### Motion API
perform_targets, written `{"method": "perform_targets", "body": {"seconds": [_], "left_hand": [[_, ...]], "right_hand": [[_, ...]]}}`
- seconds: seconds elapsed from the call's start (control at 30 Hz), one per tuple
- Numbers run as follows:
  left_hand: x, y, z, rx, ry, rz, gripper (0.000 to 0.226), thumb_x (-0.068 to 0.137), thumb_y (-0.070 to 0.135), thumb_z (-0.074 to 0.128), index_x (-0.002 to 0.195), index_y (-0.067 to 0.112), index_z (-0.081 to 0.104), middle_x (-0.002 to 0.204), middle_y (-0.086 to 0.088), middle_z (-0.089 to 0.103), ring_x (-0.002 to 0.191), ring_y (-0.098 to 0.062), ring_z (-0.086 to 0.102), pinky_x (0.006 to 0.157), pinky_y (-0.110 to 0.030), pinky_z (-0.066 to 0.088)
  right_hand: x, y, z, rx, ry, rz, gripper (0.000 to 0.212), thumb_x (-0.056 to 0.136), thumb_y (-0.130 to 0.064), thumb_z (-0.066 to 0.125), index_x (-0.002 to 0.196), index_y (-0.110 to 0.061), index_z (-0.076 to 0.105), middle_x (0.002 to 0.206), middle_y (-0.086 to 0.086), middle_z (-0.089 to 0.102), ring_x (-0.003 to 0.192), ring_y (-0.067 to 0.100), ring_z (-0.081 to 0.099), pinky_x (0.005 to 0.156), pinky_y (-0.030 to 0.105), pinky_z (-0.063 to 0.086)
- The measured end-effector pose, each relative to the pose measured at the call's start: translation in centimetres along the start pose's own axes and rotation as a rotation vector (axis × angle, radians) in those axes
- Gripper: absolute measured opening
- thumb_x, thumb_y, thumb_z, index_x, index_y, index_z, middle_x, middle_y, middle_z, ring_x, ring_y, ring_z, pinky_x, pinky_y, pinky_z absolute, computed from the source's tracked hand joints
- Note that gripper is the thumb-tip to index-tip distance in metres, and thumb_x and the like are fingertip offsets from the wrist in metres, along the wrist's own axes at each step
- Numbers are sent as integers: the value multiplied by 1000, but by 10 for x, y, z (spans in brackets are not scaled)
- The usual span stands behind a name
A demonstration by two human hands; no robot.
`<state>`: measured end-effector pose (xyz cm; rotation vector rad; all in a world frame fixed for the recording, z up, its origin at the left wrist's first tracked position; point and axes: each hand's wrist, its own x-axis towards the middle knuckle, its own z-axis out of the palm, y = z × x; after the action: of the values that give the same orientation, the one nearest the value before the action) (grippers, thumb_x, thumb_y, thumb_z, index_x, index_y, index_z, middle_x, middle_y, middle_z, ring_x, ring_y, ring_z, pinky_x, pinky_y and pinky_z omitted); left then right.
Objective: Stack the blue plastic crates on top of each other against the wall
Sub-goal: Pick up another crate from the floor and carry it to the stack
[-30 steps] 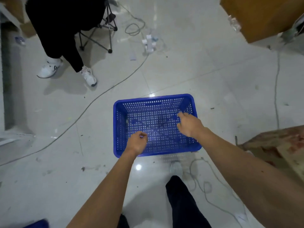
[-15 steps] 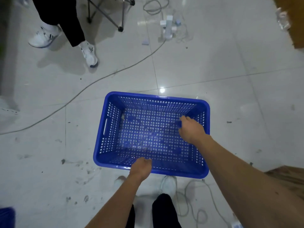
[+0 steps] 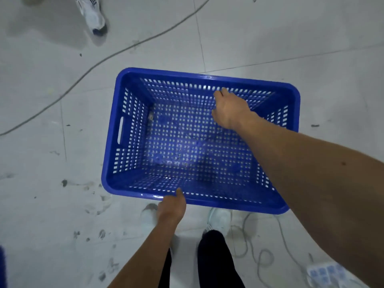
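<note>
One blue perforated plastic crate (image 3: 113, 159) fills the middle of the view, open side up, over the pale tiled floor. My left hand (image 3: 171, 206) grips its near rim, thumb over the edge. My right hand (image 3: 229, 110) reaches inside, fingers curled against the upper part of the far wall. The crate is empty apart from dusty marks on its bottom. No wall and no crate stack are in view.
A grey cable (image 3: 99, 63) runs across the floor beyond the crate. Another person's white shoe (image 3: 93, 15) is at the top left. A looped white cord (image 3: 255, 246) and a power strip (image 3: 326, 275) lie by my feet. A blue edge (image 3: 2, 267) shows at the bottom left.
The crate has come closer and looks larger. My left hand went from inside the crate to its near rim; my right hand shifted toward the far wall. The view tilted further down.
</note>
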<state>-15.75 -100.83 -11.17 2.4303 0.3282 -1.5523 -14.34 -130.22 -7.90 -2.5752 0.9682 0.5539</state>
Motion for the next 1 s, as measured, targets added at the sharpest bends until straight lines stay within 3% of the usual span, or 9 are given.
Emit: {"method": "perform_targets", "body": {"seconds": [0.07, 0.13, 0.2, 0.33, 0.53, 0.73, 0.87, 1.0], "left_hand": [[9, -7, 3, -2, -28, -51, 46, 102, 41, 43, 126, 7, 61, 97, -11, 69, 88, -30, 71, 74, -36, 60], [18, -14, 8, -194, -48, -123, 40, 100, 42, 49, 114, 9, 66, 86, -6, 68, 68, -22, 70, 56, -28, 52], [20, -13, 9, -472, -81, -205, 29, 98, 38, 55, 101, 10, 65, 91, -10, 73, 70, -24, 72, 61, -31, 54], [20, -5, 3, -701, -140, -222, 8, 99, 17, 56, 103, 13, 62, 96, -14, 76, 77, -26, 76, 66, -37, 61], [18, -5, 2, -703, -185, -202, 10, 101, 15, 55, 109, 13, 59, 96, -14, 78, 75, -24, 78, 65, -36, 62], [16, -12, 2, -761, -171, -185, 5, 99, 12, 59, 103, 12, 59, 92, -15, 76, 76, -27, 77, 61, -36, 62], [11, -20, 2, -747, -137, -178, 7, 98, 11, 58, 106, 10, 58, 92, -17, 75, 80, -30, 75, 69, -40, 61], [-9, -26, -7, -745, -129, -164, 12, 99, 11, 57, 110, 6, 58, 94, -19, 74, 79, -29, 73, 73, -41, 60]], "right_hand": [[15, -3, 3, -34, 41, -8, 56, 89, -15, 56, 139, -3, 34, 135, 18, 44, 117, 36, 49, 90, 49, 46], [30, -6, 5, -74, 96, 5, 59, 87, -11, 58, 139, -1, 34, 136, 21, 43, 120, 38, 46, 94, 50, 45], [43, -9, 6, -110, 125, 4, 64, 85, -11, 62, 141, -2, 32, 140, 21, 42, 127, 39, 42, 101, 50, 41], [63, -8, 9, -124, 143, -16, 65, 84, -14, 64, 141, -4, 34, 140, 19, 44, 127, 37, 42, 104, 49, 38], [89, 6, 7, -100, 124, 12, 61, 85, -14, 62, 139, -5, 36, 136, 19, 48, 122, 37, 47, 101, 51, 40], [93, 3, 4, -121, 164, 86, 47, 88, -18, 62, 130, -7, 45, 126, 20, 52, 113, 36, 52, 97, 48, 41], [81, 5, 0, -61, 163, 81, 44, 88, -16, 62, 129, -9, 46, 126, 19, 53, 114, 35, 51, 96, 48, 42], [55, 13, -20, -15, 179, 62, 40, 88, -13, 61, 125, -9, 47, 121, 19, 54, 108, 35, 51, 85, 46, 47]]}}
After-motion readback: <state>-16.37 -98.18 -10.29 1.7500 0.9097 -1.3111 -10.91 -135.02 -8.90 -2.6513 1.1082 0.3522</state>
